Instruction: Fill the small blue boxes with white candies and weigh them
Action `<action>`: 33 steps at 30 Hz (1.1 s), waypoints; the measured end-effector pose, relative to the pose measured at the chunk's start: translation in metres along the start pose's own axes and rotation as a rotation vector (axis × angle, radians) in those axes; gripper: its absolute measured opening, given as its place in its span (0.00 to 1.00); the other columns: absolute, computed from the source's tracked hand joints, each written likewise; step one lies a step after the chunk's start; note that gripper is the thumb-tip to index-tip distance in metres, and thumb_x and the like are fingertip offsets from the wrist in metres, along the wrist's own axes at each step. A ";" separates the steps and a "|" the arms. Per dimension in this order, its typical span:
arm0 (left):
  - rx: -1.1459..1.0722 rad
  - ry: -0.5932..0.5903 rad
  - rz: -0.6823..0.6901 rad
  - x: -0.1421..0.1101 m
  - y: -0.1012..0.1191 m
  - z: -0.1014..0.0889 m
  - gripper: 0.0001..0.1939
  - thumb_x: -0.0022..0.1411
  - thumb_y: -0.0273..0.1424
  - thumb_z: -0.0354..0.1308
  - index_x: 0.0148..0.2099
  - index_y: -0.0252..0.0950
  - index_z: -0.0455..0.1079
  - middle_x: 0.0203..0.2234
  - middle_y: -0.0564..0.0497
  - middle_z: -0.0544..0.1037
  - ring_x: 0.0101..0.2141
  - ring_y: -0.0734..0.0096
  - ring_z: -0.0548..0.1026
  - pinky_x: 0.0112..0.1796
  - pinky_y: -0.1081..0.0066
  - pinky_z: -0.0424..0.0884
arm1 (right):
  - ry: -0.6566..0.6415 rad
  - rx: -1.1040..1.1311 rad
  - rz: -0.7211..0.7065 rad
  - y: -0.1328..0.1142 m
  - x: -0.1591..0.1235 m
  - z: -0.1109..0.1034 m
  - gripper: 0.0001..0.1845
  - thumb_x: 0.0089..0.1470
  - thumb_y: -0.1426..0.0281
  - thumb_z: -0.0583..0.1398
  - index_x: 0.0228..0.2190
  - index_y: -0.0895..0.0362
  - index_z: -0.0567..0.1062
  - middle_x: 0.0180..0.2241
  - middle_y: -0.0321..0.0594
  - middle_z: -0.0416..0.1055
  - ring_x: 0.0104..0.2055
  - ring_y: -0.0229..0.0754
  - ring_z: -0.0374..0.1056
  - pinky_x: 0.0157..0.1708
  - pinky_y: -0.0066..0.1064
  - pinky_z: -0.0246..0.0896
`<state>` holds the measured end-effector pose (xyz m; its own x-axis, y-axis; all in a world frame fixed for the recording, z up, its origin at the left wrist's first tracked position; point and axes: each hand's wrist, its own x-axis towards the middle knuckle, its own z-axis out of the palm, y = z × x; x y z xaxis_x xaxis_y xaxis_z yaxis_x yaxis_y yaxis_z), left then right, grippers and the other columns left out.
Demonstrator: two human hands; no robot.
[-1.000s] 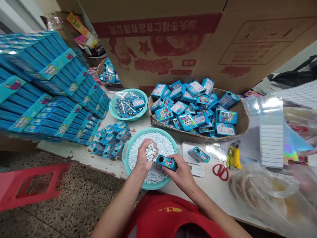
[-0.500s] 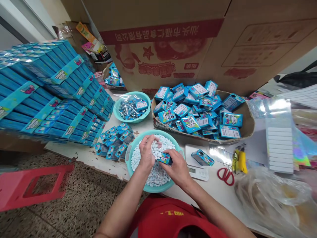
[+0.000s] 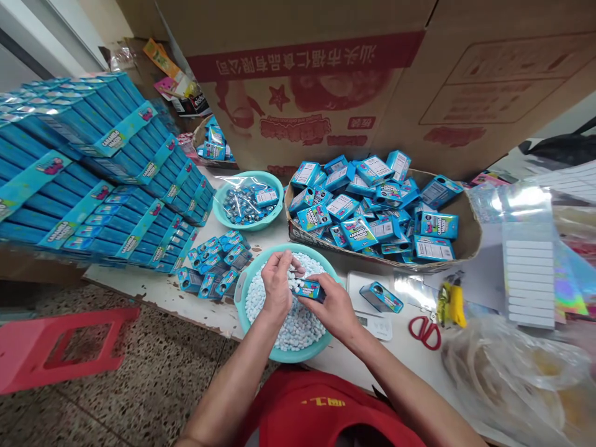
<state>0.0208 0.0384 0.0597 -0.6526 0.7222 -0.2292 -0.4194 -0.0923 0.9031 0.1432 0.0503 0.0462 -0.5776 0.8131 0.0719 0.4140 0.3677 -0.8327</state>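
My right hand grips a small blue candy box over a turquoise basin. The basin is filled with small white candies. At the box's left end my left hand is closed, fingers bunched. Several white candies show at its fingertips, by the box's end. Whether it also holds a small tool is hidden. Right of the basin, another blue box lies on a white scale. To the left of the basin stands a group of blue boxes with dark holes in their ends.
Behind the basin, a cut-down carton holds a heap of blue boxes. A second turquoise basin has small shiny pieces. Stacked packs rise at left. Red scissors, a yellow cutter and a clear plastic bag lie at right.
The candy box in my right hand has tipped nearer to level and moved slightly up. Fewer white candies show between my left fingers and the box's end.
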 end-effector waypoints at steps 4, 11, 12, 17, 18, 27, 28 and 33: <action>-0.002 -0.031 0.024 -0.004 0.000 0.002 0.13 0.56 0.40 0.58 0.27 0.35 0.64 0.15 0.57 0.67 0.19 0.75 0.69 0.25 0.74 0.66 | 0.024 0.050 0.016 0.000 -0.002 0.000 0.16 0.45 0.72 0.65 0.39 0.53 0.71 0.39 0.39 0.71 0.44 0.47 0.67 0.42 0.37 0.60; 0.070 -0.009 0.096 -0.009 0.003 0.002 0.11 0.56 0.38 0.58 0.28 0.35 0.65 0.16 0.56 0.70 0.20 0.76 0.69 0.28 0.75 0.67 | 0.050 0.091 0.018 -0.001 -0.008 0.000 0.16 0.46 0.72 0.64 0.39 0.53 0.70 0.39 0.39 0.71 0.43 0.47 0.66 0.42 0.37 0.60; 0.061 -0.016 0.083 -0.009 0.004 0.002 0.11 0.56 0.38 0.58 0.29 0.36 0.65 0.16 0.57 0.69 0.20 0.76 0.69 0.27 0.75 0.67 | 0.057 0.103 0.017 -0.002 -0.008 -0.001 0.16 0.45 0.72 0.64 0.39 0.53 0.70 0.39 0.39 0.71 0.43 0.47 0.66 0.43 0.37 0.60; 0.025 -0.079 0.030 -0.014 0.006 0.005 0.11 0.55 0.39 0.58 0.32 0.36 0.65 0.17 0.56 0.69 0.20 0.74 0.70 0.25 0.75 0.67 | 0.107 0.166 0.020 0.000 -0.010 0.002 0.16 0.46 0.72 0.64 0.39 0.53 0.71 0.38 0.39 0.71 0.43 0.45 0.66 0.43 0.36 0.60; 0.029 -0.095 0.023 -0.015 0.007 0.006 0.11 0.56 0.39 0.58 0.32 0.36 0.65 0.17 0.56 0.70 0.20 0.74 0.71 0.25 0.75 0.67 | 0.115 0.175 0.029 0.001 -0.010 0.004 0.16 0.46 0.72 0.64 0.39 0.53 0.71 0.38 0.39 0.71 0.43 0.45 0.66 0.44 0.36 0.60; 0.303 -0.056 0.075 0.024 -0.006 -0.032 0.14 0.58 0.44 0.51 0.33 0.38 0.65 0.19 0.55 0.71 0.22 0.71 0.71 0.27 0.72 0.67 | 0.185 0.328 0.089 0.008 -0.032 -0.018 0.17 0.45 0.65 0.66 0.38 0.53 0.72 0.40 0.41 0.71 0.43 0.45 0.68 0.44 0.37 0.63; 0.505 -0.081 0.093 0.032 -0.016 -0.042 0.14 0.59 0.43 0.50 0.33 0.38 0.66 0.22 0.52 0.72 0.27 0.68 0.72 0.32 0.69 0.68 | 0.212 0.326 0.088 0.010 -0.036 -0.023 0.17 0.45 0.64 0.67 0.39 0.53 0.72 0.40 0.41 0.71 0.43 0.46 0.68 0.44 0.37 0.64; 1.296 -0.331 0.153 0.039 -0.068 -0.063 0.14 0.60 0.39 0.53 0.44 0.39 0.71 0.44 0.45 0.72 0.48 0.57 0.66 0.51 0.58 0.59 | 0.290 0.271 0.090 0.023 -0.045 -0.029 0.16 0.44 0.63 0.67 0.37 0.52 0.74 0.37 0.40 0.70 0.42 0.45 0.67 0.42 0.38 0.64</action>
<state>-0.0157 0.0292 -0.0339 -0.3799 0.9103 -0.1647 0.6573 0.3909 0.6443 0.1993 0.0348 0.0397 -0.3091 0.9444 0.1120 0.2308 0.1888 -0.9545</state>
